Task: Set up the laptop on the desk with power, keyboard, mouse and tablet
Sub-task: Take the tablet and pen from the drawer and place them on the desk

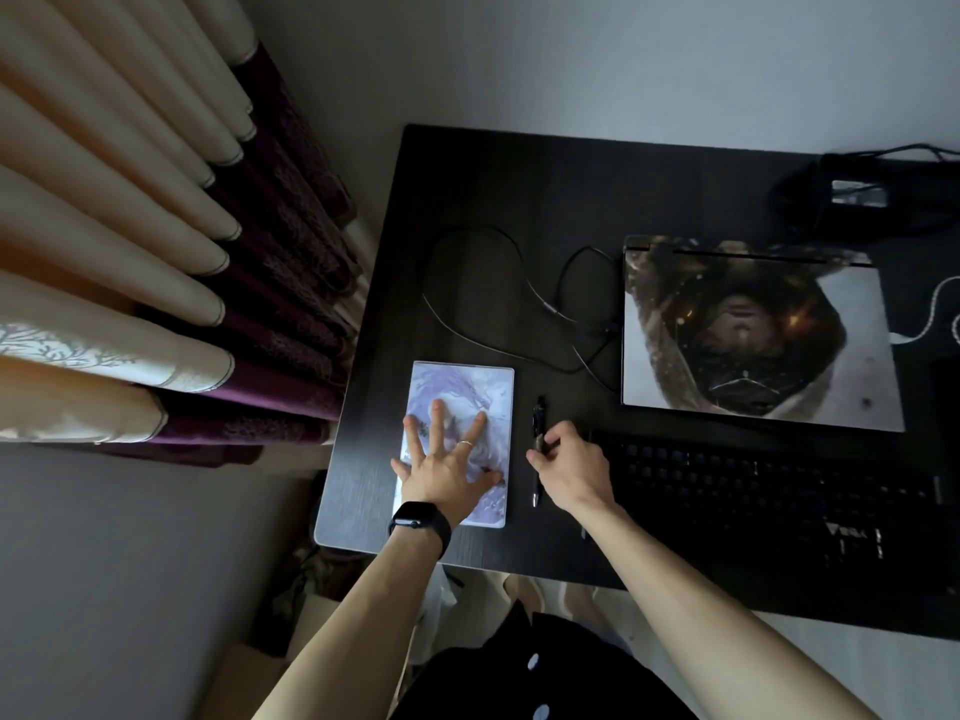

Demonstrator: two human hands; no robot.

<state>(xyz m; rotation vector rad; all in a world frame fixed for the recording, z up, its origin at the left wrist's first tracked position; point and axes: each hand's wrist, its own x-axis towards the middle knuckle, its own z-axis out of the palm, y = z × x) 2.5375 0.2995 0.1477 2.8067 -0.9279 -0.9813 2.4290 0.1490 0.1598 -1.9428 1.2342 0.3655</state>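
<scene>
Dark wood-grain laminate covers the desk [467, 200], a flat slab with rounded corners and a pale edge. Near its front left corner lies the tablet [483, 392], a slim rectangle with a glossy skin of swirled lavender and white. The left hand [447, 470] lies flat on the tablet's lower half, palm down and fingers fanned wide, with a thin ring [466, 443] on one finger and a black smartwatch [418, 524] at the wrist.

Just to the right of the tablet, parallel to its long edge, lies a slender black stylus pen [538, 413]. The right hand [571, 470] curls over the pen's middle, fingertips and thumb pinching the barrel, so both ends stick out beyond the hand.

Right of that hand sits a matte black keyboard [753, 491], its keys barely readable in the dim light. Behind it the closed laptop [753, 335] lies flat, its lid wrapped in a printed picture of a hooded figure in browns and greys. A thin black cable [551, 307] loops loosely over the desk between tablet and laptop. At the back right corner sits a black power adapter [857, 194] among coiled cord, and a white braided cable [935, 298] curves in at the right edge. Pleated cream and plum curtains [130, 252] hang on the left.
</scene>
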